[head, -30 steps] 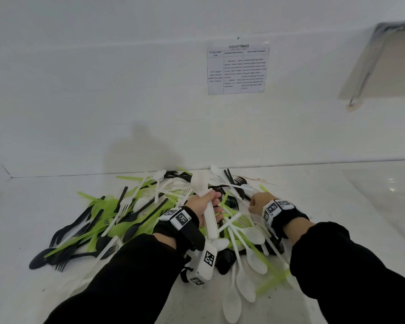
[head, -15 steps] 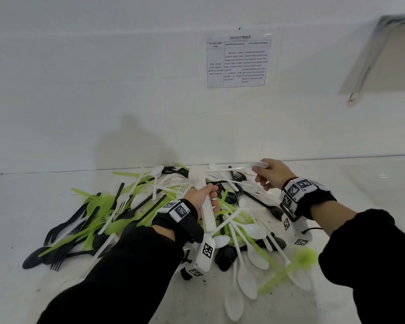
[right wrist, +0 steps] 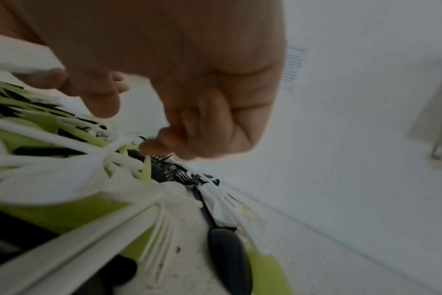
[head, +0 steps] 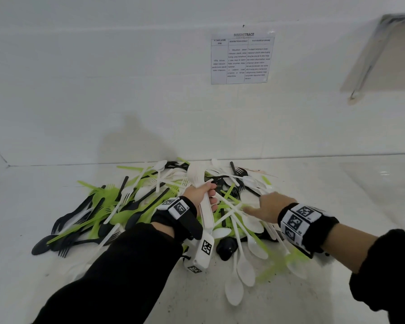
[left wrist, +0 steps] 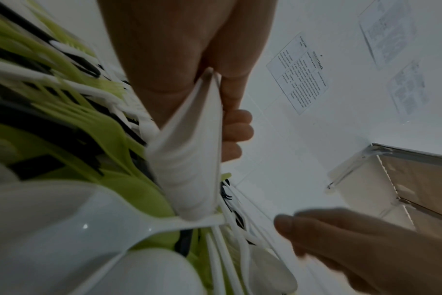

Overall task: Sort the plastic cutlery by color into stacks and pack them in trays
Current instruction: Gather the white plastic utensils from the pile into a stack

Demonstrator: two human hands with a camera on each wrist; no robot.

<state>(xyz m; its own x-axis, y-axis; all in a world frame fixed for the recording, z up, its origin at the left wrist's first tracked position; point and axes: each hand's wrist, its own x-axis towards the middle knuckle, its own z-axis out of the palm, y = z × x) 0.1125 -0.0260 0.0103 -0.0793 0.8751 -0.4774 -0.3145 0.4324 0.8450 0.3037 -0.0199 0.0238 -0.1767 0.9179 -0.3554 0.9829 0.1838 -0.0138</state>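
Observation:
A mixed pile of white, green and black plastic cutlery [head: 126,206] lies on the white counter [head: 337,195] against the wall. My left hand [head: 208,195] grips a stack of white cutlery [head: 197,176] upright over the middle of the pile; in the left wrist view the white stack [left wrist: 189,159] runs through my fist. My right hand [head: 250,209] hovers low over white spoons [head: 250,242] just right of the stack. Its thumb [right wrist: 99,99] and forefinger reach out while the other fingers [right wrist: 189,129] curl, and I see nothing held in it. Motion blurs its fingertips.
A printed sheet [head: 242,58] is stuck on the white wall. A metal-edged panel [head: 384,54] leans high at the right. Loose white spoons [head: 234,286] trail toward me from the pile. Bare counter lies to the right and at the front left.
Half a second ago my right hand held a white piece up at the far side of the pile; now it is back down near the stack without it. My left hand keeps its grip.

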